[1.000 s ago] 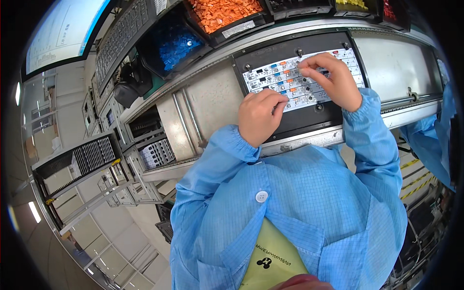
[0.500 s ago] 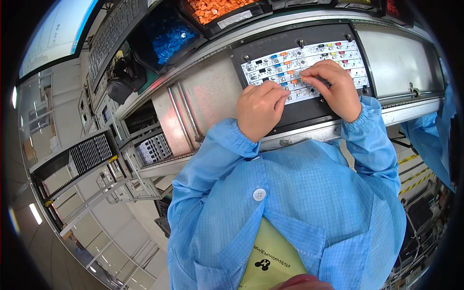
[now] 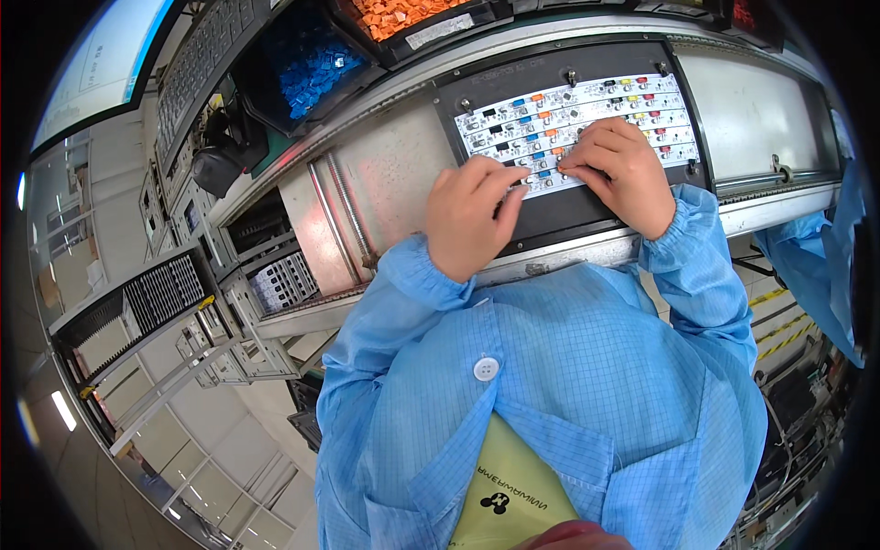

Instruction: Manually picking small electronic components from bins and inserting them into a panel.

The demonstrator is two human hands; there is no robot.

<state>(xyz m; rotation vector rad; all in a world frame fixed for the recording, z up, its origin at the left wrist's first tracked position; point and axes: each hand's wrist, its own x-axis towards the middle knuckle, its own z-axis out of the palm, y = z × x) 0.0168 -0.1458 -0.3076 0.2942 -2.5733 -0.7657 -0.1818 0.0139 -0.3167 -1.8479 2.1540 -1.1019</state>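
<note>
White circuit board strips point(image 3: 674, 134) lie side by side in a black fixture plate point(image 3: 587, 213), with blue, orange, black, yellow and red connectors in rows. My right hand point(image 3: 625, 176) pinches at the lowest strip, its fingertips on a small orange connector point(image 3: 562, 167) that they largely hide. To its left, my left hand point(image 3: 474, 213) hovers over the lower left corner of the strips. Its thumb and forefinger close around a small dark piece point(image 3: 521, 181), too small to make out.
Beyond the rail stand bins of blue connectors point(image 3: 312, 81) and orange connectors point(image 3: 403, 14). A keyboard point(image 3: 203, 64) and a monitor point(image 3: 96, 64) are at the far left. A metal rod point(image 3: 332, 220) crosses the track left of the fixture. Another person's blue sleeve point(image 3: 807, 266) shows at right.
My right hand has come down and slightly left with the orange connector, onto the lowest strip. My left hand has drawn back to the left, its thumb and forefinger farther apart.
</note>
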